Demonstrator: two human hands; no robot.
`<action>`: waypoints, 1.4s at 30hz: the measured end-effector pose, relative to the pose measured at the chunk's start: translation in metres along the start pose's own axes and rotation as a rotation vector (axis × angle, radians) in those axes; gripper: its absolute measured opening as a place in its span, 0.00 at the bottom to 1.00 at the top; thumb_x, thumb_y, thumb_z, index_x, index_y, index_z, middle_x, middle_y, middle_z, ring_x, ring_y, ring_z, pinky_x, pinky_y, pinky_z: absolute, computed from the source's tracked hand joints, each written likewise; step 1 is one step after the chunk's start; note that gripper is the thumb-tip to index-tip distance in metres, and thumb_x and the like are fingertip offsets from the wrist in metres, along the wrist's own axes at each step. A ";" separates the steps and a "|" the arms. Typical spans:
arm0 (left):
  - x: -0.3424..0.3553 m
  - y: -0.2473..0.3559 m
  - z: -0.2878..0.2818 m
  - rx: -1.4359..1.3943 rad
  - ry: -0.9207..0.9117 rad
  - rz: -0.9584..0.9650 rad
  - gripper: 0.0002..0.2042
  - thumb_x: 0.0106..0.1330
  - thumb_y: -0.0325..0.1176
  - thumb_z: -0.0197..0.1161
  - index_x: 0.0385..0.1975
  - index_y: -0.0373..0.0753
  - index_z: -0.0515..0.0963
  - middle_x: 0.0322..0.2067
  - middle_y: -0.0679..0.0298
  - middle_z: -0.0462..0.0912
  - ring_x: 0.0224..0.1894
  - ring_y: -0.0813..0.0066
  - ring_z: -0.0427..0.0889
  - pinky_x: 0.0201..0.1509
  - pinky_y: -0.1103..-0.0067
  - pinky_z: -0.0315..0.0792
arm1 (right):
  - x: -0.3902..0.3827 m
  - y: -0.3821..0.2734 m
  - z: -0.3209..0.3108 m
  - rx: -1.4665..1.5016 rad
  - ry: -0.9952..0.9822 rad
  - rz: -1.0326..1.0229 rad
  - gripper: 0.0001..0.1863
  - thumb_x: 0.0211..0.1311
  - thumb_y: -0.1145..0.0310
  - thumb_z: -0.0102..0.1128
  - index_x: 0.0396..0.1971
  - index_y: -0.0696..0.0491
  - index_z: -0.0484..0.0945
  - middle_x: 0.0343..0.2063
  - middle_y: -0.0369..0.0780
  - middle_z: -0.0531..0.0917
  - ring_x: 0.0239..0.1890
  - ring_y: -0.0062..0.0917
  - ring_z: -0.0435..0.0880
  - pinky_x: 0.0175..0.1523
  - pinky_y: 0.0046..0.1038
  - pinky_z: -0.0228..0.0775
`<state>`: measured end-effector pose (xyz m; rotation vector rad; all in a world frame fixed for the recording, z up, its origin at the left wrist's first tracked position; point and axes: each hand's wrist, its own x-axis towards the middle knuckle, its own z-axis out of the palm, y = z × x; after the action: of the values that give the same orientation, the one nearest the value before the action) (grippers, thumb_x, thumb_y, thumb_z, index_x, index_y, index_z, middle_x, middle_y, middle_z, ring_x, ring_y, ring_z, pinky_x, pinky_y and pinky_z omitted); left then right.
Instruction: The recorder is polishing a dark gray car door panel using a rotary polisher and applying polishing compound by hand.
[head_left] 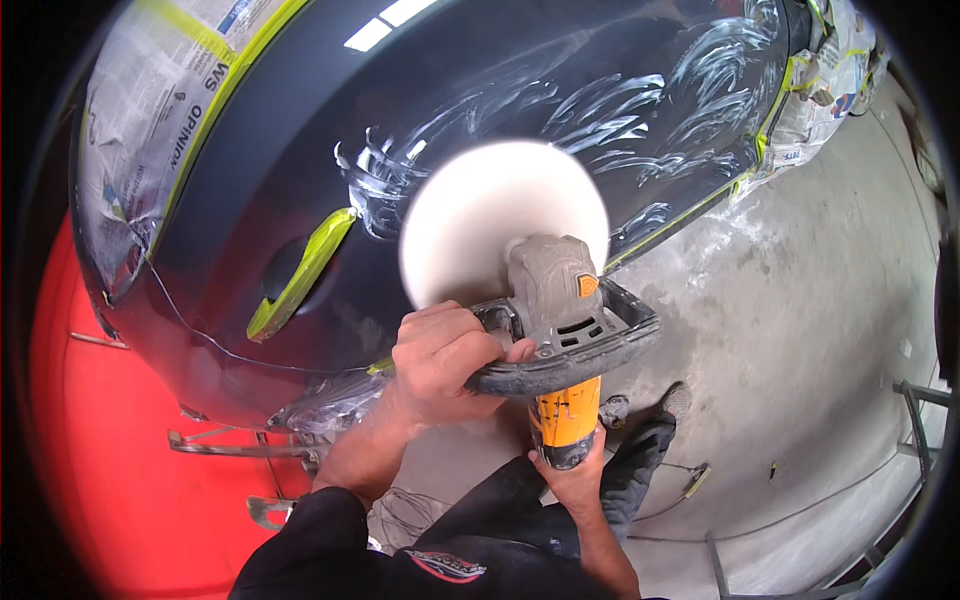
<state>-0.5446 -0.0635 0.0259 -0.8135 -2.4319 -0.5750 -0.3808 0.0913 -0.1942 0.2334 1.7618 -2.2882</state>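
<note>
A polishing machine [565, 405] with an orange-yellow body and a grey head is held in both my hands. My left hand [440, 355] is closed around the left side of its black loop handle [565, 368]. Lower down, my right hand [575, 482] wraps the rear of the body. The round white pad [490, 215] looks smeared, as if spinning, and overlaps the dark car panel [250, 170]; whether it touches cannot be told. Whitish compound streaks [610, 120] mark the panel around and beyond the pad. Yellow-green tape covers a door handle [305, 275] to the left.
Newspaper masking [160, 110] edged with tape covers the upper left, with more paper [810, 110] at the far right. A red surface [120, 460] and a metal bar [235, 445] stand lower left. Cables [405, 515] lie on the grey floor [780, 330]. A metal frame [915, 440] stands right.
</note>
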 end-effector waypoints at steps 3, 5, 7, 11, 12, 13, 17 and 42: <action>-0.003 -0.003 -0.005 0.002 0.013 0.014 0.16 0.54 0.26 0.82 0.20 0.39 0.74 0.13 0.64 0.69 0.13 0.70 0.68 0.18 0.76 0.60 | 0.001 -0.007 -0.003 -0.057 -0.008 -0.007 0.50 0.43 0.75 0.88 0.66 0.59 0.64 0.55 0.45 0.81 0.58 0.30 0.82 0.65 0.36 0.74; -0.007 -0.006 -0.007 0.002 0.044 0.001 0.17 0.54 0.26 0.82 0.20 0.39 0.74 0.13 0.65 0.69 0.12 0.69 0.67 0.18 0.75 0.59 | 0.000 -0.010 -0.003 -0.073 -0.021 0.000 0.50 0.43 0.75 0.88 0.66 0.59 0.64 0.55 0.45 0.81 0.57 0.30 0.83 0.64 0.35 0.74; -0.010 -0.005 -0.009 0.017 0.083 -0.024 0.17 0.54 0.27 0.82 0.19 0.40 0.74 0.13 0.66 0.68 0.12 0.69 0.66 0.17 0.74 0.59 | -0.001 -0.014 -0.007 -0.127 0.000 -0.009 0.50 0.43 0.76 0.87 0.66 0.59 0.64 0.54 0.45 0.83 0.56 0.31 0.84 0.64 0.36 0.75; -0.019 -0.008 -0.017 0.006 0.117 -0.033 0.15 0.56 0.24 0.80 0.20 0.39 0.74 0.13 0.66 0.68 0.12 0.71 0.66 0.18 0.75 0.59 | 0.001 -0.025 -0.018 -0.232 -0.055 -0.036 0.57 0.45 0.73 0.88 0.74 0.60 0.59 0.58 0.51 0.83 0.61 0.36 0.85 0.66 0.37 0.76; -0.022 -0.009 -0.020 -0.008 0.133 -0.027 0.14 0.57 0.21 0.77 0.20 0.37 0.74 0.13 0.65 0.68 0.13 0.71 0.68 0.18 0.76 0.60 | 0.001 -0.029 -0.018 -0.275 -0.042 -0.049 0.57 0.45 0.73 0.88 0.74 0.60 0.59 0.58 0.52 0.83 0.60 0.37 0.86 0.66 0.37 0.76; -0.026 -0.011 -0.022 0.000 0.145 -0.043 0.14 0.57 0.21 0.77 0.20 0.37 0.74 0.13 0.65 0.68 0.13 0.71 0.68 0.18 0.76 0.60 | 0.002 -0.034 -0.019 -0.319 -0.029 -0.062 0.57 0.45 0.72 0.88 0.74 0.60 0.59 0.58 0.52 0.84 0.60 0.37 0.87 0.65 0.38 0.77; -0.041 -0.014 -0.030 -0.072 0.246 -0.083 0.15 0.58 0.22 0.78 0.20 0.38 0.74 0.14 0.65 0.68 0.13 0.71 0.67 0.18 0.76 0.59 | 0.002 -0.047 -0.016 -0.340 0.000 -0.077 0.54 0.42 0.76 0.87 0.71 0.60 0.62 0.54 0.48 0.83 0.56 0.34 0.85 0.64 0.37 0.75; -0.044 0.031 0.015 -0.361 0.959 -0.373 0.13 0.62 0.13 0.70 0.24 0.35 0.72 0.18 0.66 0.73 0.18 0.73 0.70 0.24 0.73 0.68 | 0.088 -0.269 -0.134 -1.199 -0.249 -0.428 0.53 0.53 0.72 0.81 0.77 0.60 0.58 0.57 0.58 0.84 0.57 0.50 0.88 0.62 0.40 0.78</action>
<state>-0.4991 -0.0519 -0.0040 -0.1057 -1.5859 -1.2286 -0.5449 0.2770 -0.0033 -0.6539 2.7935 -0.9748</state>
